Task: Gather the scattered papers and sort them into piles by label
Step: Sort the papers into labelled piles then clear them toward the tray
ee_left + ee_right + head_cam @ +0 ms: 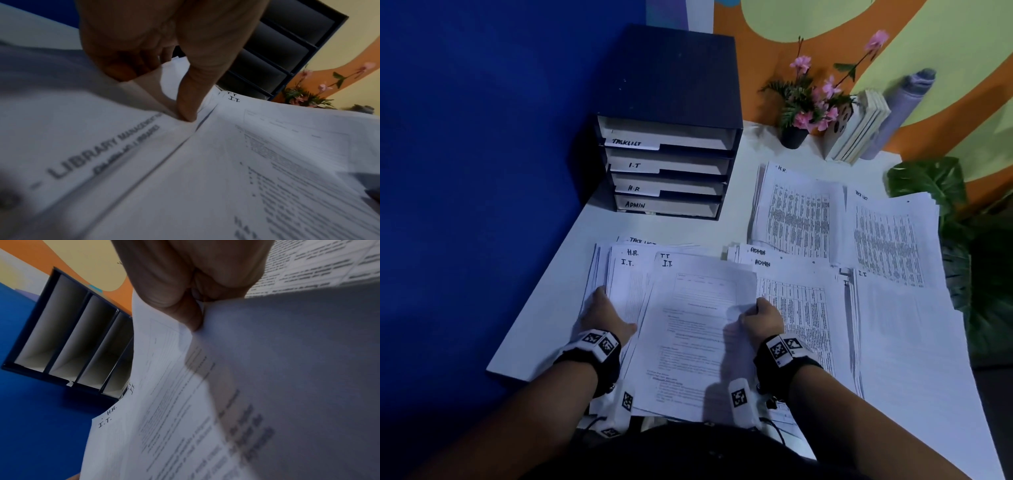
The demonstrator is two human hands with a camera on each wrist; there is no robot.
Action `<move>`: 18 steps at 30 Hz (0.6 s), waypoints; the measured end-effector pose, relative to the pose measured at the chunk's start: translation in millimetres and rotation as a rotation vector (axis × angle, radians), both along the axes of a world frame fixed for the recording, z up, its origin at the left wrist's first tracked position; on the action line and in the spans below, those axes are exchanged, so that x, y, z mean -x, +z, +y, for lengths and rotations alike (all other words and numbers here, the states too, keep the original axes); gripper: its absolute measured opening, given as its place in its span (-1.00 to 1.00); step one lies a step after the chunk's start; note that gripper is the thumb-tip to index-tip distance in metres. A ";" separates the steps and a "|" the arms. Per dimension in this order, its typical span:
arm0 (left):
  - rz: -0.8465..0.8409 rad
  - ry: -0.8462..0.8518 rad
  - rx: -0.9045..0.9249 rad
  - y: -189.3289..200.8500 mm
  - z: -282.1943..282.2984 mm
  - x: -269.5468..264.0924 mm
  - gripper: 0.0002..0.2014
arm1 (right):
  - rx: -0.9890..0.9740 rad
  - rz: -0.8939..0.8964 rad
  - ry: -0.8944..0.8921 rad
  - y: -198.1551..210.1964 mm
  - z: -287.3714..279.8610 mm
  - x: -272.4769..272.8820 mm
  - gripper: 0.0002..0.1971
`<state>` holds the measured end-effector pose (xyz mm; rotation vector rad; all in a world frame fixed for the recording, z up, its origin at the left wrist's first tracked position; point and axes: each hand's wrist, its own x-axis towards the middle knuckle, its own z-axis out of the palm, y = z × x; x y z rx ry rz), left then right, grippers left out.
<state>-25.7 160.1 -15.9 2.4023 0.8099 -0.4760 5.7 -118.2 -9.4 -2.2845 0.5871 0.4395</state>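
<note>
The right hand (762, 317) pinches the right edge of an I.T. sheet (698, 329), thumb on top and fingers curled beneath, so that edge rides up off the paper below. The left hand (607, 313) rests on the mixed stack (619, 274) at the left; the left wrist view shows its thumb pressing straight down on the paper while the other fingers curl round the stack's outer edge and hold it.

The sheet lies between the two hands, its long axis running away from the person toward the drawer unit (667, 137), with the I.T. mark at the far end. The right hand is on it, the left just beside it. The I.T. pile (900, 342) sits to the right, near the person, beyond the ADMIN pile (798, 308). So I judge the coming move to be a sideways carry to the right, over the ADMIN pile, with the sheet kept in the same orientation.

Farther back lie the H.R. pile (798, 212) and the task list pile (890, 240), well clear of that path. The table (571, 267) ends close behind the I.T. pile on the right, where a leafy plant (935, 185) stands, so overshoot room is small. A single sheet held at one edge will likely droop and may drag the ADMIN top page.
</note>
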 end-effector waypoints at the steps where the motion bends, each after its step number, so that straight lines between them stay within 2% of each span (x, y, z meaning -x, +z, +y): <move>1: -0.007 0.007 0.024 -1.8 1.5 0.5 -0.06 | -0.007 -0.015 0.004 0.1 0.2 -0.3 -0.76; 4: -0.085 -0.017 0.077 2.3 4.8 1.4 -0.51 | -0.056 -0.072 -0.021 9.2 -0.1 -3.1 -0.76; 6: -0.154 -0.010 0.123 10.5 6.9 -0.5 -0.68 | -0.105 -0.099 -0.056 12.1 -4.1 -6.6 -0.76; 9: -0.269 0.022 0.212 24.3 11.7 -8.4 -0.74 | -0.252 -0.131 -0.116 4.8 -14.9 -15.4 -0.90; 12: -0.342 0.082 0.308 39.4 4.8 -16.4 -0.76 | -0.412 -0.120 -0.163 -14.3 -28.2 -25.8 -0.82; 16: -0.396 0.135 0.376 52.6 -20.8 -21.6 -0.74 | -0.460 -0.188 -0.169 6.4 -29.7 -24.9 -0.75; 18: -0.398 0.154 0.354 52.3 -31.7 -23.3 -0.72 | -0.464 -0.199 -0.172 16.8 -33.2 -22.4 -0.82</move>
